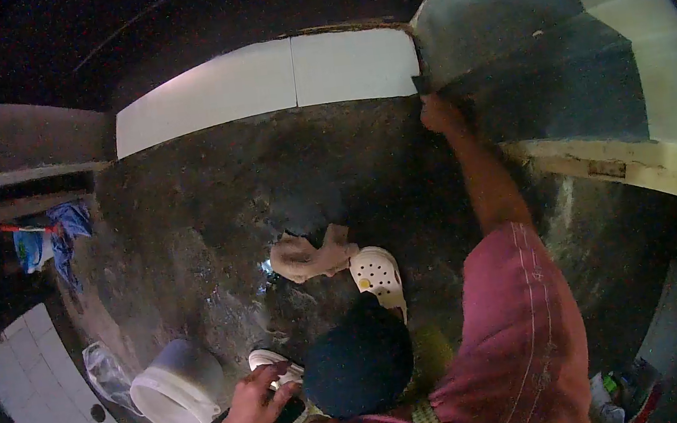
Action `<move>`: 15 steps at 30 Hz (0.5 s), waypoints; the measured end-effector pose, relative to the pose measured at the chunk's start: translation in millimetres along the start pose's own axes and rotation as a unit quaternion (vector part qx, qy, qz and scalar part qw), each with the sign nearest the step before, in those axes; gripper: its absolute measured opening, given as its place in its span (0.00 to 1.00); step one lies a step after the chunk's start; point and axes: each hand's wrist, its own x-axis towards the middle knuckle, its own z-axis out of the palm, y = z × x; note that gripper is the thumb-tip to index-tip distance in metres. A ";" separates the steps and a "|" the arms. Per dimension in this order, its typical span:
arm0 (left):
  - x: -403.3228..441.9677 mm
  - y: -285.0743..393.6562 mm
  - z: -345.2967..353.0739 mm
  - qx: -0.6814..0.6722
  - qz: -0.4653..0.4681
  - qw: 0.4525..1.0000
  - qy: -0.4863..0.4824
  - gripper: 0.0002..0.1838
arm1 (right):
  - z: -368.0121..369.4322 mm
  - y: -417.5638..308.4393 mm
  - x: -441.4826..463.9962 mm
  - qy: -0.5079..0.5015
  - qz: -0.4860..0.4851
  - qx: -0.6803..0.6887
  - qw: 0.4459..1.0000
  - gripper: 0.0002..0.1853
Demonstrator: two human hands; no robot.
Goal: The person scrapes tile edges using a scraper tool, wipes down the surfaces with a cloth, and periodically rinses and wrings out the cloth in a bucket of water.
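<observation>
My right hand (pixel 440 114) reaches out to the right end of the white wall tiles (pixel 354 66), its fingers closed on a small dark flat piece (pixel 422 84). That piece touches the lower right corner of the tile; its exact kind is too dark to make out. Near my knee, my left hand (pixel 252 405) hangs with thumb and fingers apart and holds nothing. A crumpled beige cloth (pixel 310 257) lies on the dark floor (pixel 184 196), just ahead of my white clog (pixel 377 274).
A white bucket (pixel 176 388) lies tilted at the lower left beside a clear plastic bag (pixel 107 375). Blue cloths (pixel 69 232) hang at the left. White tiles (pixel 60 389) run along the lower left. A pale ledge (pixel 645 161) borders the right wall.
</observation>
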 end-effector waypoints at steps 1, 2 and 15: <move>6.8 -4.7 -1.0 0.023 0.019 0.999 -0.018 0.19 | -0.9 -8.1 7.2 -0.009 0.029 0.009 0.999 0.11; 10.8 -9.8 -0.5 0.048 0.038 0.998 -0.032 0.18 | -2.4 -16.6 14.2 -0.018 0.058 0.018 0.998 0.12; 21.6 8.8 -15.8 0.130 0.054 0.990 0.017 0.20 | 0.0 -21.7 102.8 -0.081 0.104 -0.059 0.989 0.15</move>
